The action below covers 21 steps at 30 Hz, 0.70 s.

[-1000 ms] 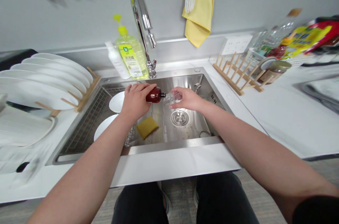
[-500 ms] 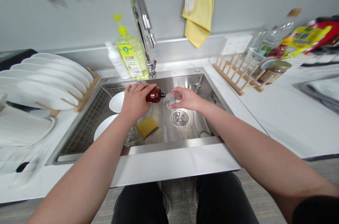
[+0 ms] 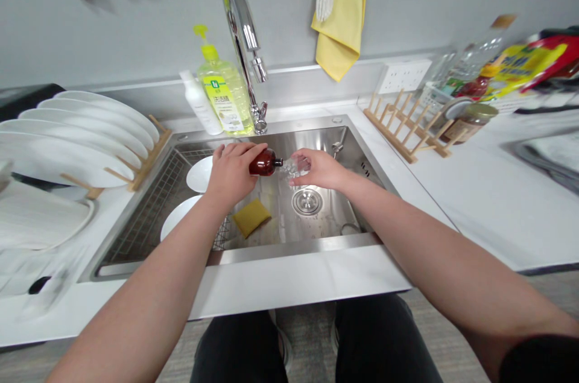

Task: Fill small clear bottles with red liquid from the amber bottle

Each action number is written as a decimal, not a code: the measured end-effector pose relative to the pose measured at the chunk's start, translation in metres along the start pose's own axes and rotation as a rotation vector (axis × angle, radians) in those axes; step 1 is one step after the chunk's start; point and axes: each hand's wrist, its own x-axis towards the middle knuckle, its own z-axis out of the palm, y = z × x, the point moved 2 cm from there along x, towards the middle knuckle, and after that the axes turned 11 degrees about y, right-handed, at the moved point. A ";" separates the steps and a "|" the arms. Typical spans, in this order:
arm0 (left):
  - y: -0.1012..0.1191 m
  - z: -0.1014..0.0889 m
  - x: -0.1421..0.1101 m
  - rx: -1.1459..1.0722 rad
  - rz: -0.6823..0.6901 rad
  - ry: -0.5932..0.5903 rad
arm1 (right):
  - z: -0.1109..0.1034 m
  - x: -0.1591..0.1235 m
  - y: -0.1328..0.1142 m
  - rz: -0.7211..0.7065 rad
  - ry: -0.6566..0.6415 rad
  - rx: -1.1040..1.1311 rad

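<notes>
Over the sink [image 3: 316,239], my left hand [image 3: 235,169] is closed around a dark red-brown bottle [image 3: 263,163], tipped on its side with its black neck pointing right. My right hand [image 3: 319,169] has its fingers wrapped round a small clear glass [image 3: 292,167], whose mouth is right at the bottle's neck. Whether liquid runs between them I cannot tell. Below the hands, a yellow sponge [image 3: 251,218] lies on the sink floor, left of the drain [image 3: 307,202]. White plates [image 3: 199,175] sit on a wire rack at the sink's left, partly hidden by my left arm.
Behind the sink stand a chrome faucet [image 3: 246,39], a dish soap pump bottle [image 3: 224,90] and a white bottle [image 3: 199,102]. White plates fill a wooden rack [image 3: 149,163] on the left. Another wooden rack [image 3: 407,129] and jars stand right. A yellow cloth [image 3: 341,15] hangs above.
</notes>
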 end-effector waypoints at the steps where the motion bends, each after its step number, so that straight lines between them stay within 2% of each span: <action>1: 0.000 0.000 0.000 0.002 -0.002 0.000 | 0.000 0.000 0.000 -0.004 0.002 0.000; 21: 0.001 -0.002 0.001 0.019 0.004 -0.002 | 0.001 -0.001 0.000 -0.003 -0.003 -0.019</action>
